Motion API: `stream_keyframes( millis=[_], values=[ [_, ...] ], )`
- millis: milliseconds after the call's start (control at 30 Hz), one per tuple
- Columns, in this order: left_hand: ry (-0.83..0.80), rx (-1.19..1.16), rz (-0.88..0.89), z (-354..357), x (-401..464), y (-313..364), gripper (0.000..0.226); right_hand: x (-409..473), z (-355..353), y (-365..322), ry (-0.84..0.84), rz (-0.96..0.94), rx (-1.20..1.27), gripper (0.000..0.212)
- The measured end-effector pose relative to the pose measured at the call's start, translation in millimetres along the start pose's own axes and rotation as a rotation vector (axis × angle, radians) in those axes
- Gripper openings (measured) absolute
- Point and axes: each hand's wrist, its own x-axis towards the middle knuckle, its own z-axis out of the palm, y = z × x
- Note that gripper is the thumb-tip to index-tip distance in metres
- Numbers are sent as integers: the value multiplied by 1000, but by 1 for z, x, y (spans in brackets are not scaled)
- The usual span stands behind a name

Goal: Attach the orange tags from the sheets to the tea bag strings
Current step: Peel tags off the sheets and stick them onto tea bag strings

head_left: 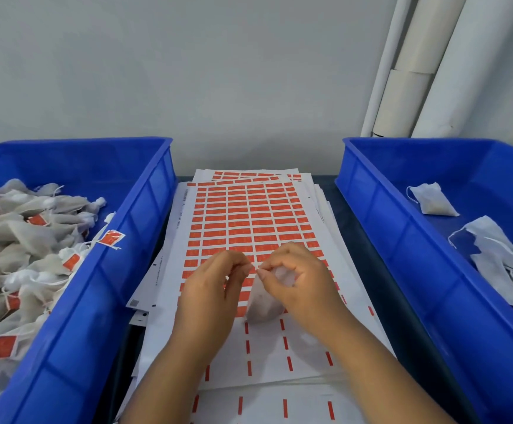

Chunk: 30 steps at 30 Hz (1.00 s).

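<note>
Fingers of both hands [209, 289] [298, 280] pinch a tea bag [261, 307] over orange tags [249, 215]; print unreadable.

A dark desk [331, 191] is carrying a fanned stack of white tag sheets [249, 215] at its centre, the top sheet still filled with orange tags on its far half. Two blue plastic bins are flanking it: the left bin [120, 240] beside the stack, the right bin [402, 240] slightly apart.

Blue bins [145, 194] glossy plastic (smooth walls); tag sheets [249, 215] matt paper; tea bags [19, 240] gauzy cloth.
</note>
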Motion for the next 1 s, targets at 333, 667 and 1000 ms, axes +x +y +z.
stream_keyframes(
  millis=[333, 667, 1000],
  values=[
    [223, 5, -158, -2, 3, -4, 12, -9, -7, 19, -89, 29, 144, 6],
    [318, -196, -311, 2, 9, -6, 18, -15, -4, 16, -489, 250, 145, 24],
    [126, -145, -457, 5, 10, -16, 17, -9, -16, 20, -290, 378, 524, 20]
  ],
)
